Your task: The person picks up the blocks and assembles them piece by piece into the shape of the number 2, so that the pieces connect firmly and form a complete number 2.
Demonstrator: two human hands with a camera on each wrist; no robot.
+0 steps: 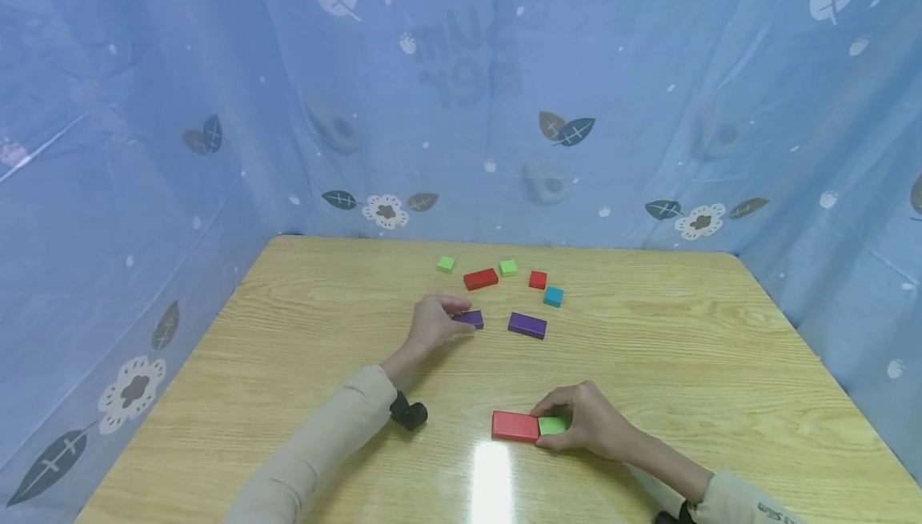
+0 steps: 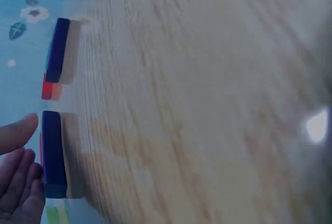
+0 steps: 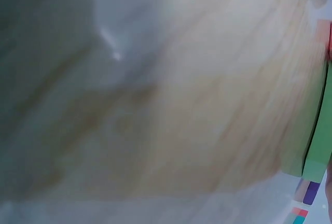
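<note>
My left hand reaches over the left end of a purple block, thumb on the near side and fingers on the far side. In the left wrist view, the thumb stands apart from that block, whose edge hides part of the fingers. With my right hand I pinch a light green block between thumb and fingers. The green block lies against the right end of a long red block on the table. The right wrist view shows the green block at its edge.
A second purple block lies right of the left hand. Farther back are another long red block, two green blocks, a small red block and a blue block. A patterned blue curtain surrounds the wooden table.
</note>
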